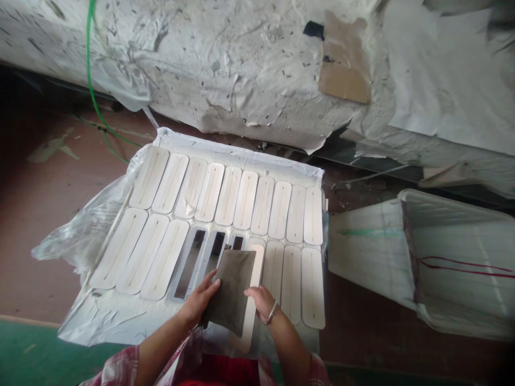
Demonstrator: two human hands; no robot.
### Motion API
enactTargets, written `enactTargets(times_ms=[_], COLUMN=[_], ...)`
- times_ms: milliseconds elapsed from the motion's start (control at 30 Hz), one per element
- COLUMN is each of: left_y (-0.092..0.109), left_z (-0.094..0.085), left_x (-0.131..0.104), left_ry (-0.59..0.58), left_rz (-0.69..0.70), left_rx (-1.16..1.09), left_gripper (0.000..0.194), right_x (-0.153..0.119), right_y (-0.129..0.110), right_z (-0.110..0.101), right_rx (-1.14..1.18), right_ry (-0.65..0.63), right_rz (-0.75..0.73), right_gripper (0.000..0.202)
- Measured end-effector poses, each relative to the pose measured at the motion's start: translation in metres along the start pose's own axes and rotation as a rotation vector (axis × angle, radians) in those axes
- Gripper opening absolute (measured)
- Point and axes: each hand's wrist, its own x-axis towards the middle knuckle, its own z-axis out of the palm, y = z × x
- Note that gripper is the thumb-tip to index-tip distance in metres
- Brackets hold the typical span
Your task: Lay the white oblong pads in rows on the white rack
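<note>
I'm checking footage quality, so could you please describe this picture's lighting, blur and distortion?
Head view: soft, diffuse light without harsh glare on the flat grey-brown rectangular pouch; deep shadow below the white-covered bench at far left; mild softness overall; the large white open bin looks stretched toward the right edge.

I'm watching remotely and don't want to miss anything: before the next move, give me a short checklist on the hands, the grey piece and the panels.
1. Left hand gripping the grey piece: ok, at its left side.
2. Right hand gripping firmly: cannot tell; it is at the right side, but its exact grip is unclear.
3. Underside of the grey piece in sight: not ok, hidden.
4. Lower-row slots all covered: not ok, three dark slots show.
5. Upper-row panels free of scraps: not ok, a white scrap sits on the third from left.
</note>
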Motion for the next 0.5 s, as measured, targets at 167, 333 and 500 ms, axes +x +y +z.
enactTargets(times_ms=[167, 333, 500], left_y=[-0.024, -0.019, -0.021], left_z=[0.024, 0.03, 0.038], left_x=[0.034, 0.041, 0.04], left_ry=[0.23, 0.099, 0.113], left_rz=[0.067, 0.091, 0.044], left_rx=[0.718, 0.917, 1.006], left_gripper=[0.041, 0.034, 0.042], right_x=[0.003, -0.008, -0.004], right_y=[-0.005, -0.009, -0.02], right_z=[-0.023, -0.024, -0.02], right_rx=[-0.122, -0.124, -0.503], right_ry=[0.111, 0.066, 0.205], right_rz=[0.035, 0.068, 0.019], right_gripper=[0.044, 0.053, 0.052])
